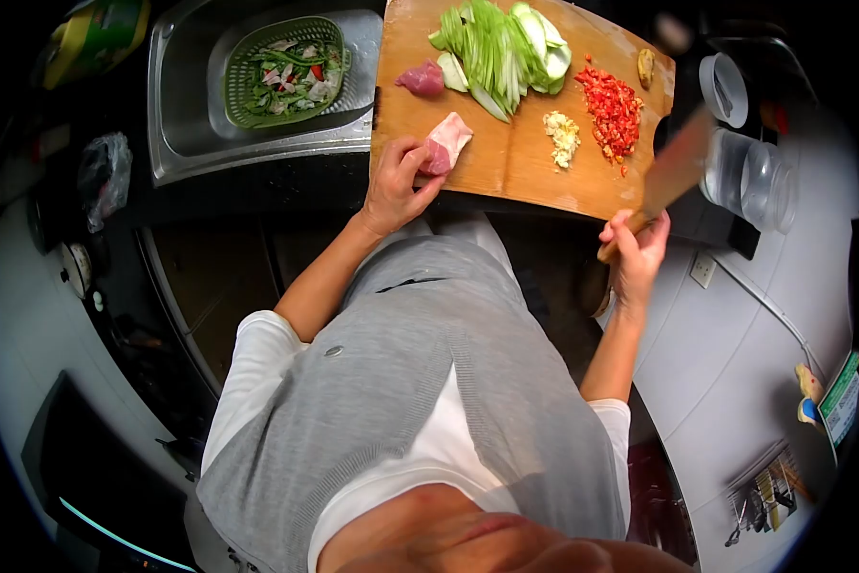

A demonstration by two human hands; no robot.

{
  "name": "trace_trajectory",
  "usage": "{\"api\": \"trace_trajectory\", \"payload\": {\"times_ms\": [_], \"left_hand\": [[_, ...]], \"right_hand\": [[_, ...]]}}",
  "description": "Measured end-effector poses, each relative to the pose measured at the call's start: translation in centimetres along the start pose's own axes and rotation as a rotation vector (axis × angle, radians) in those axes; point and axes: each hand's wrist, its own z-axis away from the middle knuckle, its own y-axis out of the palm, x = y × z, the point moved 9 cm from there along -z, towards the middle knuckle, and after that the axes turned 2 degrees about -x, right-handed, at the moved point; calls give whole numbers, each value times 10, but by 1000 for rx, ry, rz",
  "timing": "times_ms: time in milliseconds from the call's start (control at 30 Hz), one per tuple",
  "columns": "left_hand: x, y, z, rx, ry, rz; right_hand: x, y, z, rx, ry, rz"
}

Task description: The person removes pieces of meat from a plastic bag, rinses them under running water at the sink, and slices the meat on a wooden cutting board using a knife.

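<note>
On the wooden cutting board (pixel 515 177), my left hand (pixel 399 187) has its fingers closed on a pale pink piece of meat (pixel 451 138) near the board's front left. A smaller, darker meat piece (pixel 422 79) lies just behind it. My right hand (pixel 636 250) grips the wooden handle of a cleaver (pixel 678 164), whose blade is blurred and raised at the board's right edge. Sliced green vegetable (pixel 496 53) is heaped at the back of the board. Chopped garlic (pixel 562 138) and chopped red chili (pixel 611 113) lie to the right, with a small ginger piece (pixel 646 68) beyond.
A metal sink (pixel 167 115) on the left holds a green basket (pixel 233 81) of vegetable scraps. Right of the board stand a white bowl (pixel 723 91) and clear plastic containers (pixel 756 181). A crumpled plastic bag (pixel 105 179) is at the far left.
</note>
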Motion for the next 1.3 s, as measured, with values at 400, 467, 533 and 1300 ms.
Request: {"api": "trace_trajectory", "payload": {"times_ms": [400, 467, 533, 1300], "left_hand": [[-11, 0, -15, 68, 154, 84], [0, 3, -11, 73, 90, 124], [3, 1, -14, 86, 32, 162], [52, 15, 5, 152, -765, 806]], "right_hand": [[-51, 130, 61, 395, 301, 266], [-43, 134, 63, 444, 250, 380], [-49, 134, 65, 414, 233, 360], [-27, 159, 62, 389, 146, 280]]}}
